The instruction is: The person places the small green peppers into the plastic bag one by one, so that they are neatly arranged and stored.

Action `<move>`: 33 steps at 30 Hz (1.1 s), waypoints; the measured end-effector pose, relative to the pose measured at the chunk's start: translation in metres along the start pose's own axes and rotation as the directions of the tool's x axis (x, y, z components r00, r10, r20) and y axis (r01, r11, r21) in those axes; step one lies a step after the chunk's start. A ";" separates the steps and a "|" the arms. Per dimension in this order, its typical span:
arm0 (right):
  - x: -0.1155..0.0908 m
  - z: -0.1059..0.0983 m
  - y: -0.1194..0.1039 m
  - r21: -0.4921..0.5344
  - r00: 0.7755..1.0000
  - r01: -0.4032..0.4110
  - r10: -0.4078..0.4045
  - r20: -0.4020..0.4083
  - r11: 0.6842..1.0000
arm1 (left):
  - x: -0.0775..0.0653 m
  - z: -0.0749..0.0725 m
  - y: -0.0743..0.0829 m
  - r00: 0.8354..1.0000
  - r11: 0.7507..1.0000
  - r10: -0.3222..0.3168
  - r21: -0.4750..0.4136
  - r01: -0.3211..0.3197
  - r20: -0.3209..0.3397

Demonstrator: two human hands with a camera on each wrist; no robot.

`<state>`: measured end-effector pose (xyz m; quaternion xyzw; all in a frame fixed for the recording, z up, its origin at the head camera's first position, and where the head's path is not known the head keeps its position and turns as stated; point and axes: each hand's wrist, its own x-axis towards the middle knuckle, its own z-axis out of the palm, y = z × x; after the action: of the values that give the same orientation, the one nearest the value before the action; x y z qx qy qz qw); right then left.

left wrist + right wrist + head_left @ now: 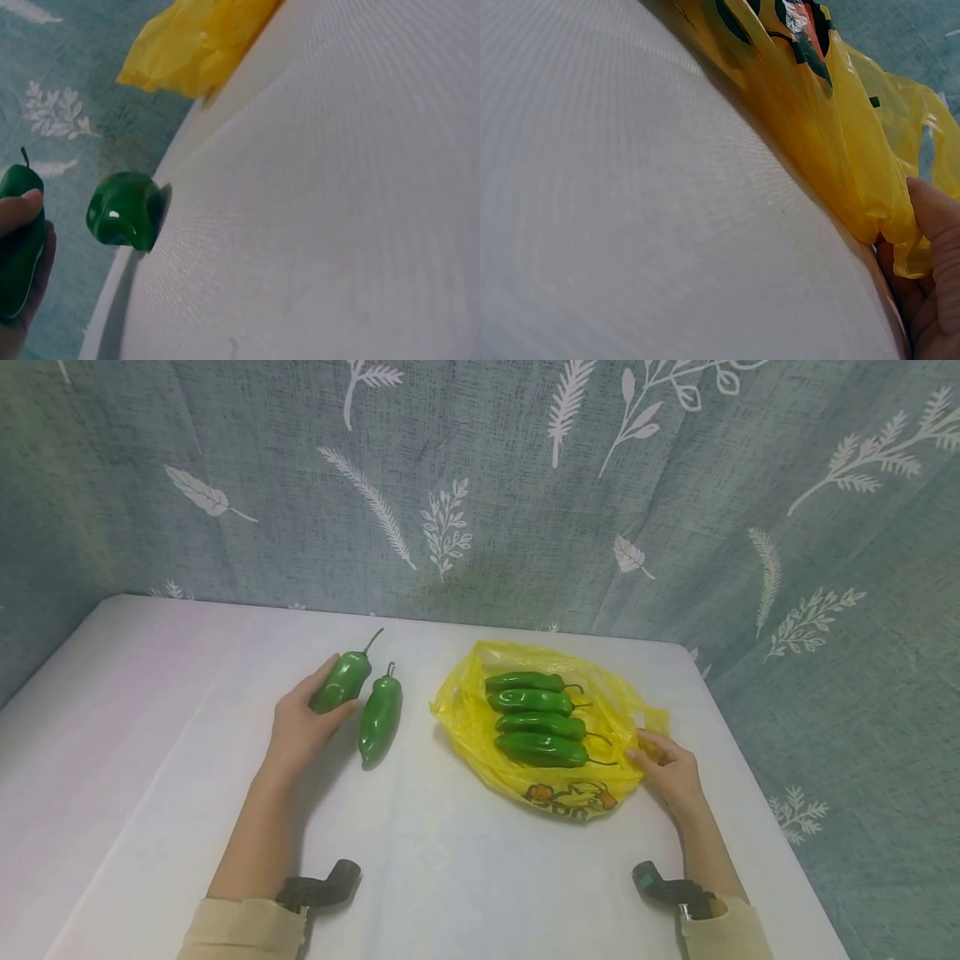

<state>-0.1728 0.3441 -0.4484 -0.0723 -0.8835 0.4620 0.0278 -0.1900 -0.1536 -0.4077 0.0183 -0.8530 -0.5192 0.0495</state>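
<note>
In the head view my left hand (303, 718) grips a green pepper (345, 682), its stem pointing up and away. Just right of it, a second green pepper (380, 718) lies on the table; its rounded end (124, 210) faces the left wrist camera. My right hand (671, 772) pinches the right edge of a yellow plastic bag (472, 727) between thumb and fingers. Several green peppers (543, 749) lie side by side on the bag's opened inside, stems to the right. In the right wrist view the bag's film (855, 165) bunches at the thumb.
A white cloth (442, 877) covers the table. Behind it and along the right side hangs a grey-green curtain (495, 485) with white leaf prints. Each wrist wears a black camera mount, such as the left one (322, 887).
</note>
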 end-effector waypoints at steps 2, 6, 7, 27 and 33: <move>0.000 0.000 -0.001 0.004 1.000 0.000 0.000 0.001 1.000 | 0.000 0.000 0.003 1.000 1.000 0.003 0.006 -0.003 0.011; 0.000 -0.001 -0.002 0.024 1.000 -0.003 0.003 -0.001 1.000 | 0.000 -0.001 0.009 1.000 1.000 0.014 0.003 -0.014 0.026; 0.000 -0.001 -0.003 0.028 1.000 -0.005 0.005 -0.001 1.000 | 0.000 -0.001 0.010 0.999 1.000 0.014 0.000 -0.014 0.028; 0.000 -0.001 0.000 0.117 0.998 0.033 -0.026 -0.057 0.993 | 0.007 0.024 0.029 0.991 1.000 0.019 -0.003 -0.019 0.134; -0.002 -0.003 0.000 0.232 0.993 0.107 -0.093 -0.071 0.967 | 0.007 0.032 0.035 0.989 1.000 0.025 -0.015 -0.023 0.148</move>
<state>-0.1710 0.3462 -0.4467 -0.0374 -0.8237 0.5592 0.0859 -0.1999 -0.1099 -0.3908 -0.0308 -0.8511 -0.5240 -0.0077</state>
